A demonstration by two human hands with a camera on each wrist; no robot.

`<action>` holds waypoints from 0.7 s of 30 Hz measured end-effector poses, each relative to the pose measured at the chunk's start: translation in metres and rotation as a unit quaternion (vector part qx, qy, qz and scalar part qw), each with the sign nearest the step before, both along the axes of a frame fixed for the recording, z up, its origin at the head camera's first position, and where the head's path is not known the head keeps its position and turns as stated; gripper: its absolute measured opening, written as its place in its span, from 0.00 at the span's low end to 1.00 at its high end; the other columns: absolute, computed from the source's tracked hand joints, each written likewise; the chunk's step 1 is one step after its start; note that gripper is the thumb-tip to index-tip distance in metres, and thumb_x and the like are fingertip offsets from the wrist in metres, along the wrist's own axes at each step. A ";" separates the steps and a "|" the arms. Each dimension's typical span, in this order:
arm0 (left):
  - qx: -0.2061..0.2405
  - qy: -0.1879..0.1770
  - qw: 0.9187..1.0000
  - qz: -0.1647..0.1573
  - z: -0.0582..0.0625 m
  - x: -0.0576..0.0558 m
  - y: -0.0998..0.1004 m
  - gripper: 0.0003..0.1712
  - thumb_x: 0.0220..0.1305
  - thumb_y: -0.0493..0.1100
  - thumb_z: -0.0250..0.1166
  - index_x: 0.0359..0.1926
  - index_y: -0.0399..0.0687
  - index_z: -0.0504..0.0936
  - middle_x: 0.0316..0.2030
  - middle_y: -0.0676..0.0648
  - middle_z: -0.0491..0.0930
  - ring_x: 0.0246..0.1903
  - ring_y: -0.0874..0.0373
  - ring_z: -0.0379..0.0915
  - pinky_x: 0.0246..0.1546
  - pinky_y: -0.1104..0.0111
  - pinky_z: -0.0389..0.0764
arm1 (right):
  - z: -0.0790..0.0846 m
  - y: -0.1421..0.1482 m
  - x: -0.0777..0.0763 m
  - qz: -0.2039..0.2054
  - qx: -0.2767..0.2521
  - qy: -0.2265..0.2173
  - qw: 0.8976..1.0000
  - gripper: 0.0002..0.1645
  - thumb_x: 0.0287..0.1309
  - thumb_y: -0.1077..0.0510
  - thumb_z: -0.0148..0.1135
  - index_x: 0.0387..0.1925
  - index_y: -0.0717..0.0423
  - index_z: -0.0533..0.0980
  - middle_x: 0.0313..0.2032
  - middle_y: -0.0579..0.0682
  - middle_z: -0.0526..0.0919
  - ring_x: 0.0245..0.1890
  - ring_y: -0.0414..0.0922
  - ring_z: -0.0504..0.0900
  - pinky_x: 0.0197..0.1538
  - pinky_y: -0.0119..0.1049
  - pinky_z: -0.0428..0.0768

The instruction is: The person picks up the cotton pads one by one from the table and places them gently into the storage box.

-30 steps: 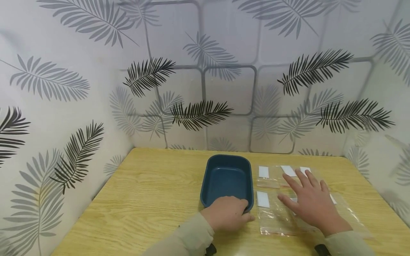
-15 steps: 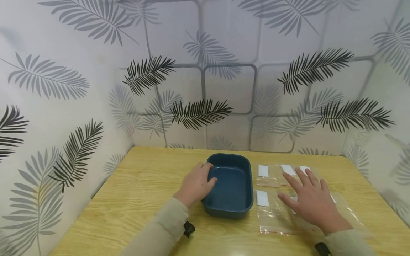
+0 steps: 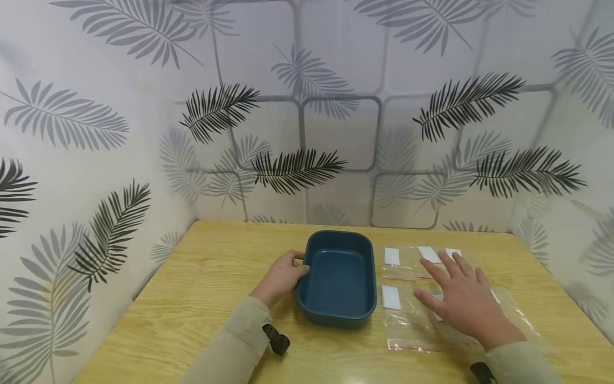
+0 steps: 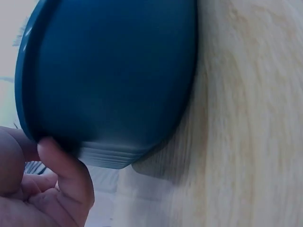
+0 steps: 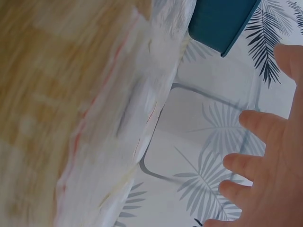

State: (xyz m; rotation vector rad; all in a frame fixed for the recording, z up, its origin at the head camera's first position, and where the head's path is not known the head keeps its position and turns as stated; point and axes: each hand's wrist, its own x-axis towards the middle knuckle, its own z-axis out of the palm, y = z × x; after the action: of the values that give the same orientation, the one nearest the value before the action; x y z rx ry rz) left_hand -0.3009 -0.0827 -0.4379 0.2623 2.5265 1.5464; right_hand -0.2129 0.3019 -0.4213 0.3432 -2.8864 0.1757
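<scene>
Dark blue, rounded-rectangular open container (image 3: 337, 288) sits open side up near the middle of a yellowish wood-grain worktop (image 3: 201, 277). At the far left rises a white wall (image 3: 158, 80) printed with grey and black feathery leaves; it carries on behind the worktop, where grey rounded outlines join the pattern. Next comes a pale beige sleeve (image 3: 230, 341) reaching in from the bottom edge, with a small black wrist device (image 3: 276, 340) at its cuff. From it extends the person's left grip (image 3: 280, 278), a bare hand closed on the container's left edge, thumb and fingers pinching the rim; the left wrist view shows them bent at that rim. To the container's right, just beside it, clear flat plastic bags (image 3: 408, 325) lie in two rows, bearing white rectangular patches (image 3: 390, 297) and red lines along their near edges. Over the farther-right bags is the right grip (image 3: 467, 304), spread wide with fingers apart and holding nothing; the right wrist view shows the fingers apart from the bags. Behind it are another beige sleeve (image 3: 520, 365) and a black band (image 3: 481, 372).
</scene>
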 end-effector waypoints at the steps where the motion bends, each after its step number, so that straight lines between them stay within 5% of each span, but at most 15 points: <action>1: 0.022 -0.010 1.000 -0.004 -0.002 -0.001 -0.001 0.24 0.76 0.43 0.58 0.68 0.40 0.70 0.41 0.42 0.77 0.31 0.54 0.75 0.34 0.60 0.78 | 0.000 0.000 -0.001 0.004 -0.004 -0.003 1.000 0.47 0.65 0.25 0.52 0.75 0.47 0.64 0.74 0.66 0.56 0.72 0.70 0.51 0.62 0.79 0.50; 9: 0.131 -0.055 0.990 -0.019 -0.012 -0.001 -0.006 0.24 0.78 0.42 0.56 0.70 0.42 0.68 0.42 0.39 0.75 0.30 0.54 0.71 0.31 0.64 0.74 | -0.006 -0.003 -0.010 0.044 -0.022 -0.013 0.999 0.47 0.61 0.27 0.61 0.73 0.47 0.67 0.73 0.66 0.58 0.72 0.70 0.51 0.62 0.78 0.52; 21: 0.163 -0.057 0.984 -0.035 -0.021 -0.003 -0.009 0.24 0.79 0.42 0.55 0.70 0.40 0.66 0.41 0.37 0.74 0.31 0.54 0.70 0.31 0.65 0.75 | -0.016 -0.015 -0.026 0.092 -0.012 -0.029 0.995 0.45 0.52 0.28 0.70 0.67 0.45 0.75 0.72 0.66 0.62 0.71 0.70 0.56 0.62 0.76 0.57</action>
State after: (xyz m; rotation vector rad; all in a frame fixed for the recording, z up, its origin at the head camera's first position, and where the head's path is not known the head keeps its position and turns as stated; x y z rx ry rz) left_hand -0.3039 -0.0918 -0.4590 0.2911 2.1477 1.8852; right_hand -0.2392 0.2868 -0.4377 0.6098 -2.9036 0.2547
